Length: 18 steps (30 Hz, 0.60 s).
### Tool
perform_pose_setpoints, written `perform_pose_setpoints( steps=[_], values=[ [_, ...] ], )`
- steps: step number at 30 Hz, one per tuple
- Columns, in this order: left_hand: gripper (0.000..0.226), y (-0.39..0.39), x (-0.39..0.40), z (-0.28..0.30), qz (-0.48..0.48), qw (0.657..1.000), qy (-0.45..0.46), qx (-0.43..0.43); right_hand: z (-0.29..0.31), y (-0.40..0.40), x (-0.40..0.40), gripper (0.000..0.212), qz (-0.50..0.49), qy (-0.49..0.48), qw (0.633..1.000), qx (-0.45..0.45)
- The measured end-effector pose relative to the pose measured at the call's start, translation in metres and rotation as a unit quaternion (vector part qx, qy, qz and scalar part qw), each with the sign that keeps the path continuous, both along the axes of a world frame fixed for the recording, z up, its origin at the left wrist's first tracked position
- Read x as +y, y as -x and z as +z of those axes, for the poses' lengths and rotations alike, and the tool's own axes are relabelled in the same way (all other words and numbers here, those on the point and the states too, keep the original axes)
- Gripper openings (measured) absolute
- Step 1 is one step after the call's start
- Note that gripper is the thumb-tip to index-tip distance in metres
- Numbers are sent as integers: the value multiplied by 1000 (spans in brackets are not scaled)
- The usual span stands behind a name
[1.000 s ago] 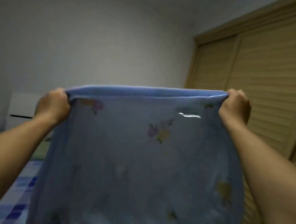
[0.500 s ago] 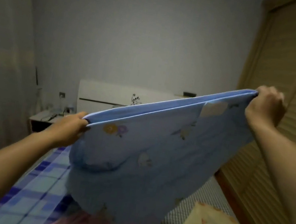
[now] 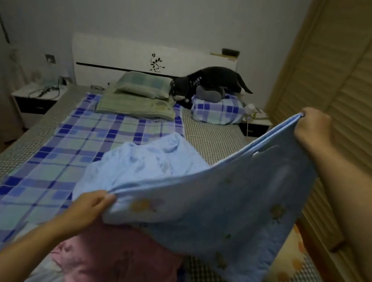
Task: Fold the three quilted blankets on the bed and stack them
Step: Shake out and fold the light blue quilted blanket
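Note:
A light blue quilted blanket point(image 3: 218, 207) with small flower prints hangs doubled over the bed. My left hand point(image 3: 91, 203) grips its lower near corner, low over the bed. My right hand point(image 3: 312, 126) grips the other corner, raised high at the right. The blanket's far part lies rumpled on the plaid sheet point(image 3: 60, 157). Under it a pink quilted blanket point(image 3: 121, 267) lies crumpled at the near edge. A yellow quilted blanket point(image 3: 290, 259) shows at the right, partly hidden by the blue one.
The bed point(image 3: 207, 137) has a white headboard point(image 3: 125, 55), green pillows point(image 3: 141, 94), a plaid pillow point(image 3: 216, 110) and a black plush toy point(image 3: 209, 82). Nightstands point(image 3: 36, 97) flank it. A louvred wooden wardrobe point(image 3: 364, 83) stands close along the right.
Both hands have come down with the blue blanket, the left much lower than the right. The view has tilted down onto the bed. The blanket's far part has come to rest on the sheet.

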State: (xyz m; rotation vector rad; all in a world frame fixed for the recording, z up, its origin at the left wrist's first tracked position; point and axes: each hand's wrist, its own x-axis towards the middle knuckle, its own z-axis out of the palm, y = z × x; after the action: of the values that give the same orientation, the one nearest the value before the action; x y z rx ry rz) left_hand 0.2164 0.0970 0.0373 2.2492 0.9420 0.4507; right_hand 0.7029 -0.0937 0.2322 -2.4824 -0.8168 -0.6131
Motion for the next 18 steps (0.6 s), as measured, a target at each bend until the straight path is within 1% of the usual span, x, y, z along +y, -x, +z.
perform_pose_setpoints(
  steps=[2,4,5,7,9,11,13,14,15,16,17,18],
  values=[
    [64,2,20,-6,122,990,-29,-71,-30,-2,-14,21,-8,50,998,23],
    [52,-9,29,6,185,974,-46,-125,-54,0,-20,20,1,80,995,55],
    [46,-16,31,11,206,967,-33,-148,-64,-2,-22,20,8,87,993,77],
    [37,-23,30,26,196,964,24,-175,-74,-3,-30,21,8,96,988,119],
    [36,-20,33,34,136,974,69,-166,-78,-3,-46,26,7,105,984,142],
    [31,-12,34,37,96,982,68,-151,-78,4,-66,31,39,102,980,166],
    [25,-7,30,30,118,973,58,-192,-82,19,-85,33,105,65,968,219],
    [24,-7,29,25,149,963,48,-220,-84,32,-94,34,145,36,949,278],
    [25,-8,28,18,185,954,38,-234,-89,45,-102,37,183,18,915,360],
    [25,-8,29,8,213,951,33,-224,-96,60,-109,41,215,22,870,444],
    [25,-7,32,-4,229,953,36,-196,-105,72,-114,44,241,47,824,511],
    [26,-2,37,-18,230,962,37,-140,-114,83,-119,44,264,76,779,563]
  ],
)
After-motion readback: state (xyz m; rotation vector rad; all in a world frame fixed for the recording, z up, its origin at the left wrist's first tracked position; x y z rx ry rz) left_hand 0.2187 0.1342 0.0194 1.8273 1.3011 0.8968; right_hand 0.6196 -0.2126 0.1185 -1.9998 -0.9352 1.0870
